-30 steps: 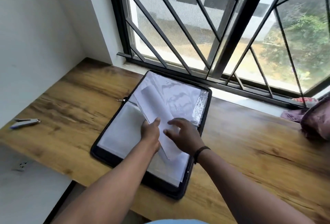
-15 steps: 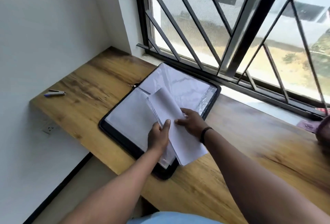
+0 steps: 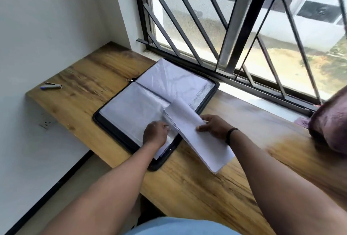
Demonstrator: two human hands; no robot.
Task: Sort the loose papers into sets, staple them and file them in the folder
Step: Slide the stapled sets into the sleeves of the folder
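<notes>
A wooden surface (image 3: 90, 77) ran beneath a barred window (image 3: 234, 28) across the upper right of the frame. An open black folder (image 3: 120, 139) with clear sleeves lay at centre. The right hand (image 3: 214, 127) held a set of white papers (image 3: 202, 144), grip clamped on its edge, the set angled from the folder toward the lower right. The left hand (image 3: 155, 134) rested on the folder's near sleeve, fingers curled at the sleeve edge; its grip could not be determined. A stapler (image 3: 51, 86) lay at far left, well apart.
</notes>
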